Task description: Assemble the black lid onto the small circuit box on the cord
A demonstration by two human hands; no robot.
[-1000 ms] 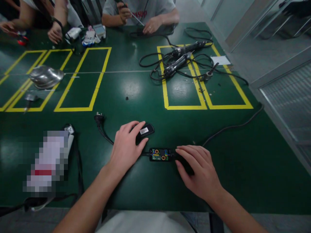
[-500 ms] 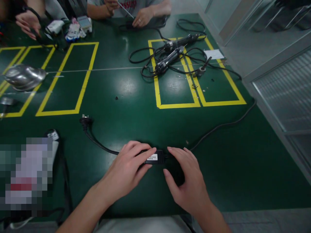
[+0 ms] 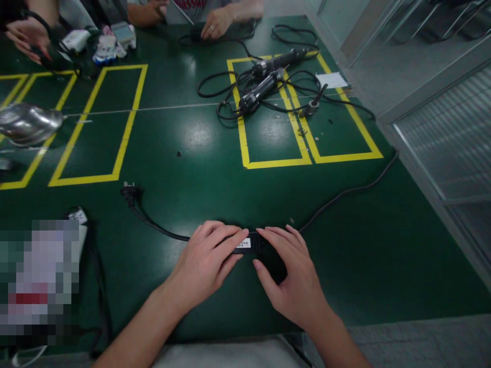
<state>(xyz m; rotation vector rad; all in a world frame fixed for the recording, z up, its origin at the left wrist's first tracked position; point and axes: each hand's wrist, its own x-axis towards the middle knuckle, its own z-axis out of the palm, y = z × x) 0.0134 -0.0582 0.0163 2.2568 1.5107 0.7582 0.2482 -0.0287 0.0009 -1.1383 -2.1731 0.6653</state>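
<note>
A black power adapter with a white label lies near the front edge of the green table. My left hand rests on its left half, fingers curled over the top. My right hand covers its right half and hides that end. Both hands press and hold it between them. A black cable leaves the adapter to the left and ends in a plug. Another black cable runs off to the right.
Yellow tape rectangles mark the table. Two electric screwdrivers with tangled cords lie at the back right beside a white paper. A shiny metal piece sits at the left. Other people's hands work at the far edge.
The labelled black cover moved from beside the open adapter onto it, hiding the coloured circuit board. Both hands have closed in over the adapter.
</note>
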